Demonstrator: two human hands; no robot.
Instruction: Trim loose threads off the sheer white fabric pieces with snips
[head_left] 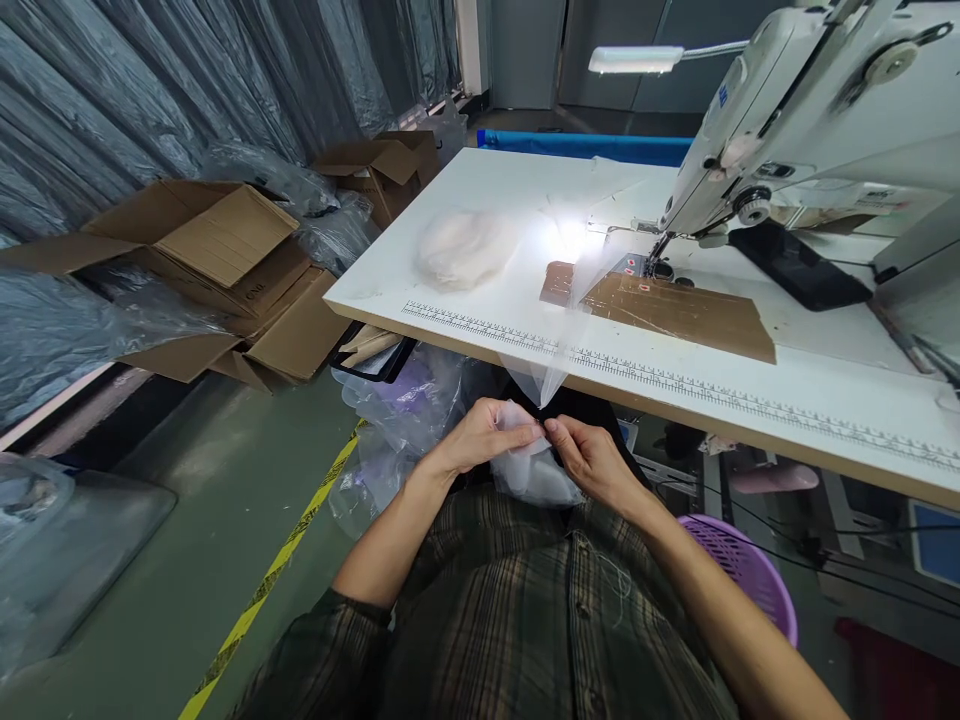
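Two bare hands meet below the front edge of a white counter, the left hand and right hand each with its grip pinched shut on a piece of sheer white fabric bunched over the person's lap, a thin strip of it trailing up over the counter edge toward the sewing machine. The fabric looks feather-light, limp and slippery, likely to snag or slide, so it is best taken at a folded edge between fingertips, as here. A tuft of white filling and a brown cardboard sheet lie on the counter.
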